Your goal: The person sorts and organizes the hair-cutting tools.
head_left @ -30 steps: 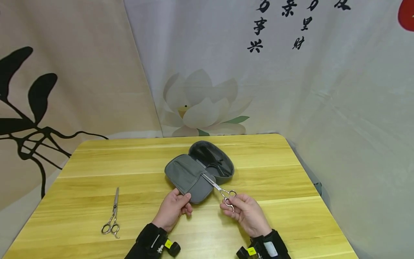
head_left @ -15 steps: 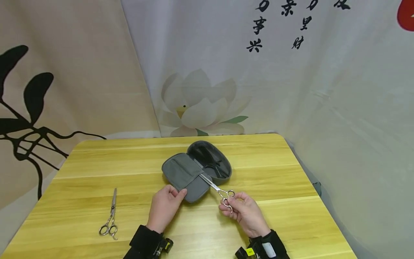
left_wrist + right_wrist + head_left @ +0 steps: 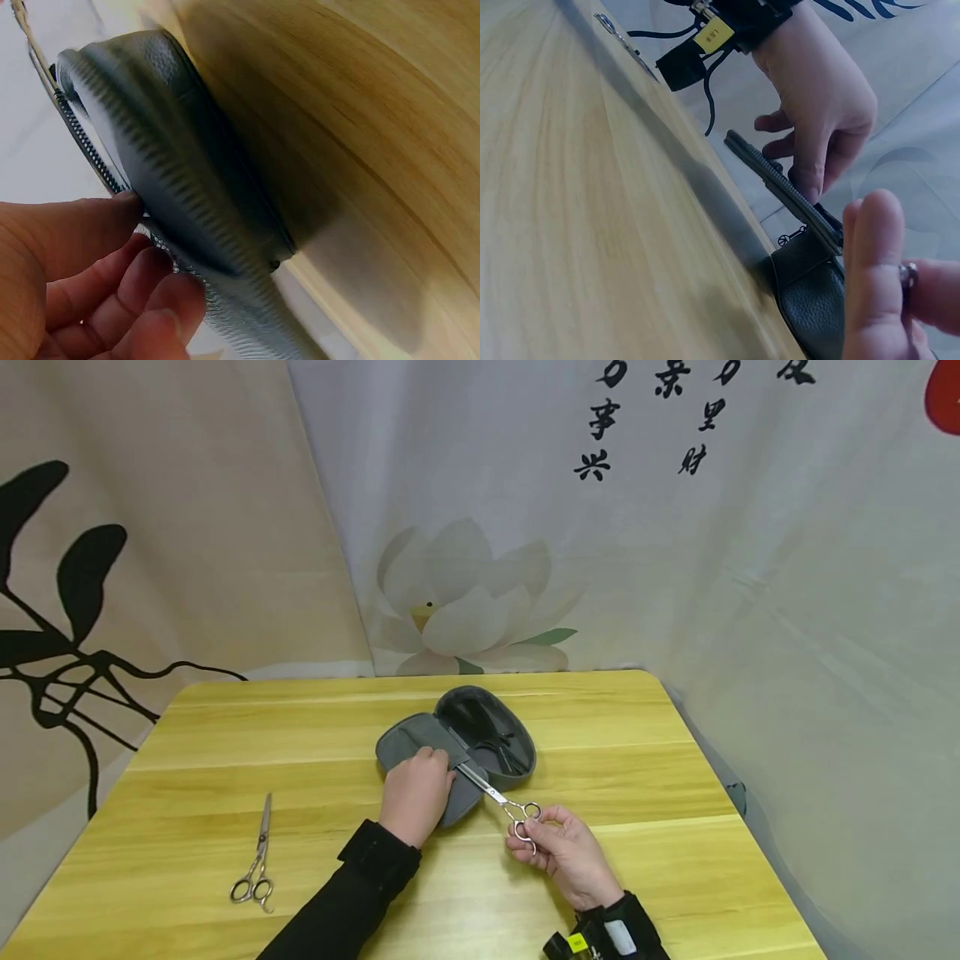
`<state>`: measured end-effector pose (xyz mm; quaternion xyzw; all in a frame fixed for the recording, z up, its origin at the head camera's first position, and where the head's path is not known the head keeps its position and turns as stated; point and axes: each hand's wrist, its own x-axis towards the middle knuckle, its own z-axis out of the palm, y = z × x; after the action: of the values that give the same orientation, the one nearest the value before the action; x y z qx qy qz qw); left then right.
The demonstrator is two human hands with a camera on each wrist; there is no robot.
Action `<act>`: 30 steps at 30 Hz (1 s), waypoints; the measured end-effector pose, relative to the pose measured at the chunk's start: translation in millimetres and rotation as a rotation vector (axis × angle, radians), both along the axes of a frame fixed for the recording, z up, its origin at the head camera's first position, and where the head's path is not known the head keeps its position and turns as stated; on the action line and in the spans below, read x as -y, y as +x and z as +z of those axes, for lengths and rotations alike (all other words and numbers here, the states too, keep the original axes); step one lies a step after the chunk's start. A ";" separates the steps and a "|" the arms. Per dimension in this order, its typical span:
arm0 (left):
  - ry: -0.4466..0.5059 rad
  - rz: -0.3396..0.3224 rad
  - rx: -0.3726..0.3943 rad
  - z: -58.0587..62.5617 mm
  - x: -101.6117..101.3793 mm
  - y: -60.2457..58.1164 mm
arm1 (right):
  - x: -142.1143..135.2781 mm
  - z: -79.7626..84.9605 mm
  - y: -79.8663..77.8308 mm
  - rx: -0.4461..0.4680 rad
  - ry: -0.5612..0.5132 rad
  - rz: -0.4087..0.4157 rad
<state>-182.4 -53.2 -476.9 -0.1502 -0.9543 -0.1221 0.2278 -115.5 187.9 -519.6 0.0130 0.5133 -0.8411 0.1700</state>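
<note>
A grey zip case [image 3: 459, 810] lies spread open mid-table, with a flat pocket on its left half. Over that half my left hand [image 3: 416, 797] bends its fingers at the pocket's opening. In the left wrist view, the thumb [image 3: 90, 225] and fingers meet at the case's inner side, pinching its fabric. My right hand [image 3: 573, 860] holds silver hairdressing scissors [image 3: 504, 802] by the finger rings, between thumb and fingers. Their blades point up-left toward the case, the tips tucked into the pocket. Part of the pocket is hidden under my left hand.
Another pair of silver scissors [image 3: 261, 860] lies on the wooden table [image 3: 660, 860] at left, blades pointing away. Dark items [image 3: 504, 747] sit in the hollow right half of the case. Printed curtains [image 3: 645, 568] hang behind the table.
My left hand has moved from the case's near-left edge up onto the pocket, its wrist turning over. The right hand still holds the scissors at nearly the same spot.
</note>
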 end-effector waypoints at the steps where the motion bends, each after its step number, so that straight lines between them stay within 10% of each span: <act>1: -0.016 -0.002 -0.009 -0.7 -0.9 -1.7 | 0.6 -0.1 -0.1 0.000 0.002 0.000; 13: -0.105 -0.101 -0.212 -15.8 -1.8 -1.6 | 13.0 1.5 1.5 0.070 0.145 -0.131; 30: -0.135 -0.127 -0.255 -21.0 8.2 0.4 | 37.1 7.0 -7.2 0.092 0.105 -0.143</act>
<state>-182.0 -61.4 -497.9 -0.2397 -0.9121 -0.0519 0.3285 -122.8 150.8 -512.5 0.0970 0.5462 -0.8215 0.1321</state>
